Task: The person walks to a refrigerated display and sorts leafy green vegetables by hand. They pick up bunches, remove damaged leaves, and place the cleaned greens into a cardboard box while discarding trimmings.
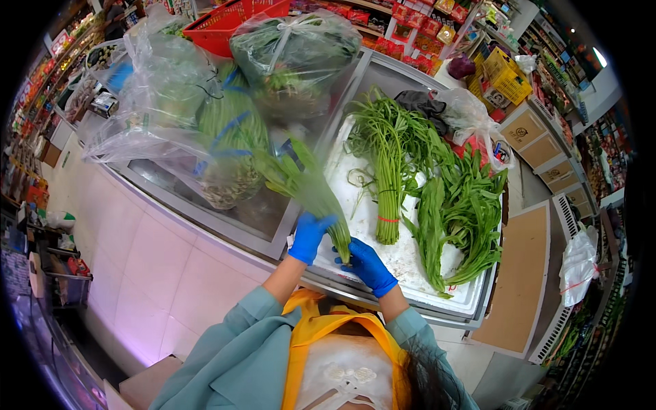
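Teal sleeves and a yellow apron [311, 335] fill the lower edge, and just beyond them a blurred bundle of long green leafy stalks [307, 184] is gripped at its cut end by both blue-gloved hands. It is clamped from the left by the left hand [309, 236] and from the right by the right hand [367, 265], over the white ice bed [403, 256] of the display case. Tied green stems [391, 157] and loose long leaves [465, 212] are laid out to the right; clear plastic bags of greens [205, 130] are piled to the left.
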The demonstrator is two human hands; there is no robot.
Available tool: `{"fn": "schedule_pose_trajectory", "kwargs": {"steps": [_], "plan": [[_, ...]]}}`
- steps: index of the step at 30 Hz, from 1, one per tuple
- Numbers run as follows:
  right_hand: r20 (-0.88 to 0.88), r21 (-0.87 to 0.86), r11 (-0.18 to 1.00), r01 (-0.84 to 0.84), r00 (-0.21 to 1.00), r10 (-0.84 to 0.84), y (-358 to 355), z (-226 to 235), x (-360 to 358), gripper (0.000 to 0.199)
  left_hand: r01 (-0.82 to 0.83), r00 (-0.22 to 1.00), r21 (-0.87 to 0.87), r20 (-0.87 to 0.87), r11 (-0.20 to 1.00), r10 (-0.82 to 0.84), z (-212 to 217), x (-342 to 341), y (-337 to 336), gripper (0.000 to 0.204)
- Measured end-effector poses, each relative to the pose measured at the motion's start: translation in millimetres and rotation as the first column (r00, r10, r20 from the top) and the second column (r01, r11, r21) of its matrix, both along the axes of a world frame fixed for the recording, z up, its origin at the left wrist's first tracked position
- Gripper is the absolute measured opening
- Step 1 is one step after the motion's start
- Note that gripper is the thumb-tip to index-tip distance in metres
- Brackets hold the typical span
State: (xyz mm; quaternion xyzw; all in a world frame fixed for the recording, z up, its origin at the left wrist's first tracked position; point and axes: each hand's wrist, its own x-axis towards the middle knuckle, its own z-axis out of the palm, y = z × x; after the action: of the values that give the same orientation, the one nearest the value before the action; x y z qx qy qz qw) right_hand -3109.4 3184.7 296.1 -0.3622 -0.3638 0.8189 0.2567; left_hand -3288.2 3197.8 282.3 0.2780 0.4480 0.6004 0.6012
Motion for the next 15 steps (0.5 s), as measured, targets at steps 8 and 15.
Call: {"fn": "schedule_pose_trajectory", "kwargs": {"steps": [8,15], "plan": [[0.063,0.025,0.999,0.033,0.997,-0.035,-1.3,13.8,-2.8,0.039,0.097,0.986,-0.161,0.151,0.982,-0.072,8.4,-17.5,5.2,0.031],[0.153,0.204,0.979,0.026,0.987,-0.058,-12.7,31.9,10.3,0.041,0.244,0.967,0.004,0.074,0.970,-0.244,7.9,0.9,13.0,0.031]]}}
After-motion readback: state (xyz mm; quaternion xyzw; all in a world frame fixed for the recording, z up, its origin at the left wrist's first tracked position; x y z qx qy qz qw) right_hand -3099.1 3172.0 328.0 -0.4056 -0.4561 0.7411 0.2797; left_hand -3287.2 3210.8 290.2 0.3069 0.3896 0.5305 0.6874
